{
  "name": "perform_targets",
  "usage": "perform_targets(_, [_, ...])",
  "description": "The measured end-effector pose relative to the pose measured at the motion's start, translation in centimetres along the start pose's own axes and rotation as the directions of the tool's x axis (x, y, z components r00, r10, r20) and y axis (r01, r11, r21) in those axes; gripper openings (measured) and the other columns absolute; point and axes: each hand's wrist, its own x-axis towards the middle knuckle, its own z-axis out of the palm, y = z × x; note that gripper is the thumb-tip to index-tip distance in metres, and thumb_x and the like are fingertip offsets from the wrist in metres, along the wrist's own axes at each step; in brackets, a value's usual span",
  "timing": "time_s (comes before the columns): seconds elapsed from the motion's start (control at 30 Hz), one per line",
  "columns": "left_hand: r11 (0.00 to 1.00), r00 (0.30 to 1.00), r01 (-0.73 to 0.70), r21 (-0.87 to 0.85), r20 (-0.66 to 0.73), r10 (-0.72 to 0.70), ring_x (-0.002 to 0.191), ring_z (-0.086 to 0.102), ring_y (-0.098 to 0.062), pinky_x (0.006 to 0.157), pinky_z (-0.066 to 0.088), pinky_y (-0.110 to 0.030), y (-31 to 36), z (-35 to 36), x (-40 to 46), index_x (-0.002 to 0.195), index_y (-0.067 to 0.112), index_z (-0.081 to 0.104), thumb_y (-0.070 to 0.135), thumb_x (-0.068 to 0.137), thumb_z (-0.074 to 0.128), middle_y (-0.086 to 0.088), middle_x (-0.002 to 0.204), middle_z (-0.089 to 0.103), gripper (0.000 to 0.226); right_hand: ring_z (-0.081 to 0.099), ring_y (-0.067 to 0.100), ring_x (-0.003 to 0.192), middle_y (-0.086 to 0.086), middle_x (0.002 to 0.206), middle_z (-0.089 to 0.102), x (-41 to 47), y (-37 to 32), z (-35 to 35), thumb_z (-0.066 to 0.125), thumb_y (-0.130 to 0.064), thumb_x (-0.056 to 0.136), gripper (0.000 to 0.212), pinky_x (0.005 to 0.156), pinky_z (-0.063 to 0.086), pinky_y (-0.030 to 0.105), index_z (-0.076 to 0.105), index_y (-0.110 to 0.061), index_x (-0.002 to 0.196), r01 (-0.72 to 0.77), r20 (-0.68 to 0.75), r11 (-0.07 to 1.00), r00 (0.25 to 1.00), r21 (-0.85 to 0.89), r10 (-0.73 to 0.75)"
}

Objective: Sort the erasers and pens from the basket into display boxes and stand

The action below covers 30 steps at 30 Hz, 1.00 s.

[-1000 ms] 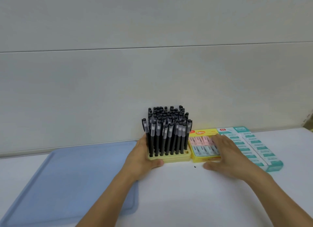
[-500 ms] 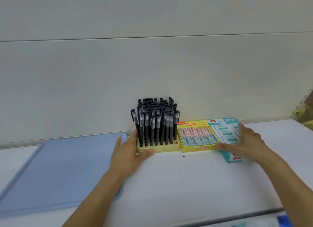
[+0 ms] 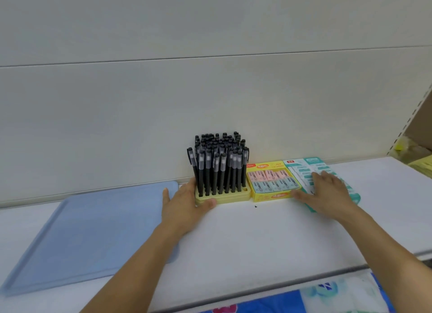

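Note:
A yellow pen stand (image 3: 223, 196) packed with several upright black pens (image 3: 218, 165) sits against the back wall on a white shelf (image 3: 257, 238). Touching its right side is a yellow display box (image 3: 272, 196) holding pink and blue erasers. Further right lie teal-and-white eraser boxes (image 3: 304, 167). My left hand (image 3: 184, 205) rests against the stand's left side, thumb at its front corner. My right hand (image 3: 327, 193) lies flat with straight fingers on the teal boxes, thumb by the yellow box's right end.
A flat light-blue tray (image 3: 88, 233) lies on the shelf to the left. The shelf's front edge (image 3: 304, 280) runs below, with colourful patterned material (image 3: 327, 296) beneath it. A shelf upright and yellow goods (image 3: 418, 153) stand at the far right.
My right hand slid from the yellow eraser box onto the teal boxes. My left hand stayed at the pen stand. The view shifted, bringing the shelf's front edge into sight.

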Motion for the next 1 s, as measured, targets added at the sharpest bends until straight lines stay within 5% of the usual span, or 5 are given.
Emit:
perform_targets(0.33, [1.0,0.999,-0.017,0.014,-0.036,0.018,0.124,0.052,-0.007,0.12,0.003,-0.047,-0.8,1.3,0.2,0.147,0.035,0.024,0.067,0.089,0.04,0.016,0.135,0.054,0.068,0.025,0.021,0.142,0.005,0.14,0.048,-1.6,-4.6,-0.6,0.042,-0.055,0.094,0.051,0.119,0.004,0.044,0.05,-0.018,0.128,0.314,-0.09,0.939,0.949,0.141,-0.304])
perform_targets(0.53, [1.0,0.999,-0.018,0.007,-0.028,0.018,0.129,0.047,-0.006,0.12,-0.002,-0.046,-1.1,1.4,0.0,0.149,0.037,0.019,0.07,0.086,0.035,0.017,0.145,0.046,0.073,0.049,0.019,0.096,-0.007,0.094,0.053,-0.4,-6.6,-0.1,0.046,-0.046,0.095,0.018,0.109,0.025,0.047,0.051,-0.034,0.082,0.337,-0.028,0.924,0.941,0.182,-0.337])
perform_targets(0.63, [1.0,0.999,-0.012,0.015,-0.034,0.012,0.128,0.048,-0.006,0.121,-0.001,-0.046,-0.8,1.4,0.0,0.148,0.038,0.02,0.069,0.087,0.036,0.017,0.144,0.046,0.07,0.045,0.019,0.078,-0.01,0.076,0.045,-0.7,-6.3,0.5,0.046,-0.036,0.096,0.031,0.092,0.034,0.041,0.037,-0.031,0.067,0.393,-0.123,0.89,0.919,0.23,-0.374])
perform_targets(0.9, [1.0,0.999,0.009,0.024,-0.032,-0.009,0.125,0.05,-0.006,0.12,-0.001,-0.047,0.1,0.7,-0.6,0.145,0.039,0.026,0.063,0.091,0.041,0.016,0.141,0.048,0.061,0.043,0.017,0.093,-0.004,0.098,0.049,-0.5,-6.0,0.6,0.028,-0.044,0.096,0.027,0.09,0.031,0.035,0.044,-0.024,0.089,0.421,-0.077,0.892,0.907,0.164,-0.414])
perform_targets(1.0, [0.999,1.0,0.012,0.047,-0.009,-0.012,0.132,0.043,-0.007,0.12,-0.002,-0.048,-0.1,0.6,-0.5,0.147,0.038,0.022,0.064,0.091,0.038,0.015,0.145,0.045,0.064,0.025,0.023,0.14,0.005,0.149,0.033,-1.4,-5.6,1.0,0.02,-0.056,0.097,0.063,0.114,0.017,0.043,0.033,-0.015,0.143,0.385,-0.023,0.921,0.923,0.062,-0.384])
